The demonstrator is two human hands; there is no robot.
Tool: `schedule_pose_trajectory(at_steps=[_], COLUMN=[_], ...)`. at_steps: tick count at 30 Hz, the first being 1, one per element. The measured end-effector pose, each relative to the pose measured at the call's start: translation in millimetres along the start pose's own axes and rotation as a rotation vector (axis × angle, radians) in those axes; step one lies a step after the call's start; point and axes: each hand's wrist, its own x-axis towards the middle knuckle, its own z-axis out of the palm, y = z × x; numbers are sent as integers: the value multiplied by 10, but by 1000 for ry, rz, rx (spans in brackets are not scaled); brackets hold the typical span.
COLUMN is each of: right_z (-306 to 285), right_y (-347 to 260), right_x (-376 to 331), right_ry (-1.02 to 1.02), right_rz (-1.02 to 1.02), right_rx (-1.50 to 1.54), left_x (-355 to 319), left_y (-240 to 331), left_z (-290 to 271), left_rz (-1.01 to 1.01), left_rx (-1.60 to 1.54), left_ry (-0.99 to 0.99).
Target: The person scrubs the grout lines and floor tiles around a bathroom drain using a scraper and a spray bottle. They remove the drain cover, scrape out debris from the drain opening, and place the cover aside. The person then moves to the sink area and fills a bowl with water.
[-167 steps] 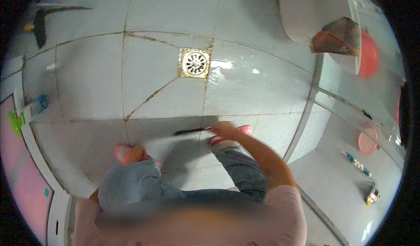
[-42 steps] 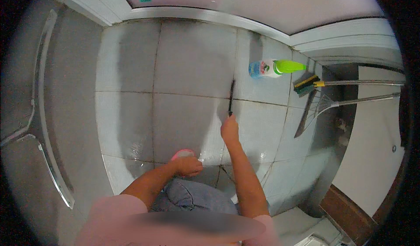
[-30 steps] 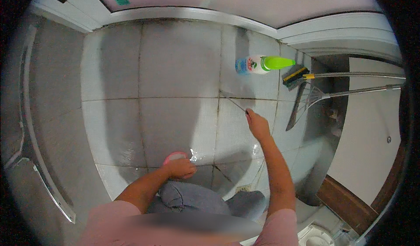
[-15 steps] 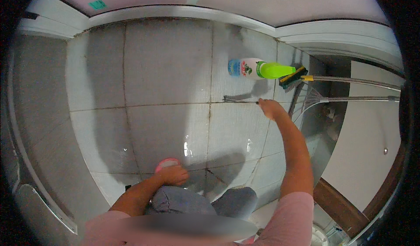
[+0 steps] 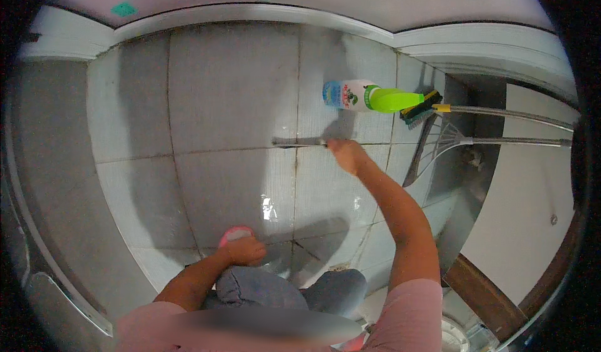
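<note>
My right hand (image 5: 349,156) is closed around the handle end of a slim brush (image 5: 294,143), whose dark bristled head lies along a grout line between the grey floor tiles (image 5: 235,89). My left hand (image 5: 245,250) is curled closed in front of my bent left knee; what is inside it, if anything, is hidden. Just beyond that hand shows a pink-rimmed, pale object (image 5: 236,233), perhaps the toe of a slipper. A white bottle with a bright green cap (image 5: 369,97) lies on its side past my right hand.
Right of the bottle are a green-and-yellow floor brush (image 5: 421,109) and a grey squeegee (image 5: 432,145), both with long metal handles. A white door frame (image 5: 263,14) borders the far side. At right stands a white panel with brown edging (image 5: 479,283). Wet patches (image 5: 268,208) shine on the tiles.
My right hand has moved left along the grout line with the brush. My left hand stays by the knee. The view has shifted slightly.
</note>
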Motion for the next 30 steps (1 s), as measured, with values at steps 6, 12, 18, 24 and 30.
schedule_pose_trajectory(at_steps=[6,12,18,24,30], right_z=[-72,121,-162,-105,-352], right_y=[348,94,472,-127,909], right_x=[-438,-158,-490,-33,-802], right_ry=[4,32,-35,-81,-149], right_rz=[160,79,182,153,313], right_rx=[-31,27,-81,24,-232], left_x=[55,-26,6,-44,-10], left_y=[83,40,69,37,80], left_z=[-87,-64,-123,-96,-120], left_rz=[-120,5,6,-86,-23], left_rx=[27,11,31,49,35], left_ry=[-163,-1,43,-220,1])
